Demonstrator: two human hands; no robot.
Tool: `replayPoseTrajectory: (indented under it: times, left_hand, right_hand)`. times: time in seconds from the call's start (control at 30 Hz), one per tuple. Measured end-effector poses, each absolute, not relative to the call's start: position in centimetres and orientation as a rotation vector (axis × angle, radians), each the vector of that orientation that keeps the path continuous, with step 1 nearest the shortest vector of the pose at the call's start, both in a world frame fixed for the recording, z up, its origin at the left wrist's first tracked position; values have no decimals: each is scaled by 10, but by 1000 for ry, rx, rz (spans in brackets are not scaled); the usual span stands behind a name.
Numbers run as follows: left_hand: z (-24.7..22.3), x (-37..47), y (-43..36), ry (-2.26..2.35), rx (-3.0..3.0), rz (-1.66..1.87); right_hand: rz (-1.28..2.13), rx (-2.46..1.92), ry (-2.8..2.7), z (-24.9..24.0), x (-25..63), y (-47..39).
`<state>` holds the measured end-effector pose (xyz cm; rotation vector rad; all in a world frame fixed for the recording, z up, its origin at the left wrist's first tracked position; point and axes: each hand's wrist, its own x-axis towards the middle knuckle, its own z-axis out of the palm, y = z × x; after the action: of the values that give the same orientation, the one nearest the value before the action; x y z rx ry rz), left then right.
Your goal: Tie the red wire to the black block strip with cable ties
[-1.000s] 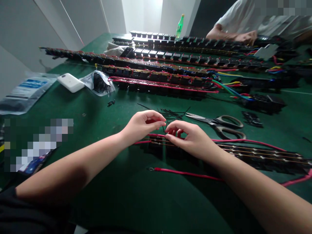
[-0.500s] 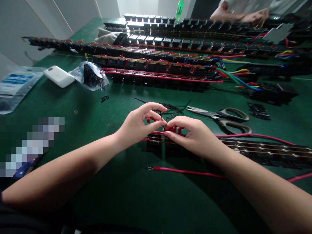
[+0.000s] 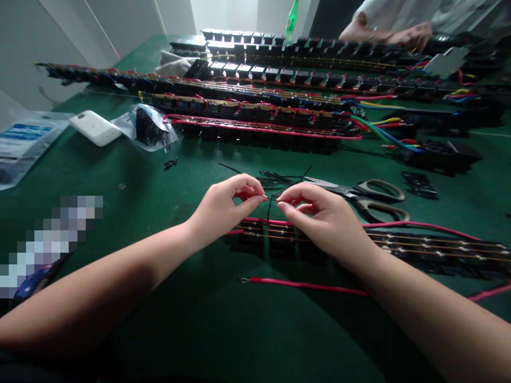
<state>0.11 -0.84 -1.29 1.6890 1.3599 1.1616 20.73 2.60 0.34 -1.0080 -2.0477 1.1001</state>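
A green tabletop [image 3: 207, 319] fills most of the room in view and runs from the near edge back to the far wall. Its surface is matte and dark, dimmer toward the near side. Plain pale wall panels [image 3: 59, 48] stand along the left side, meeting the tabletop at an angle. At the far end a bright opening [image 3: 227, 13] between white panels admits light. To its right the wall is dark [image 3: 331, 16].

Bare forearms, no sleeves, hands [image 3: 275, 213] ungloved
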Motion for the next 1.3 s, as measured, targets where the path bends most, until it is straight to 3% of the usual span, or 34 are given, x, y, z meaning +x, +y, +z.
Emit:
replayPoseTrajectory:
  times: [0.4,0.63,0.97,1.3]
  left_hand:
    - [-4,-6,-13,1367,2047,856]
    - [5,-17,-7,1223,2386,497]
    - [11,-18,-11,1172,2802,454]
    - [15,-9,-19,1303,2774,155]
  right_hand:
    - [1245,-1006,-1894,10,207,25]
    - [1357,-1020,-1647,6,207,30]
    - [1428,-1010,-1514,3,206,34]
    - [1427,-1007,-1490,5,206,34]
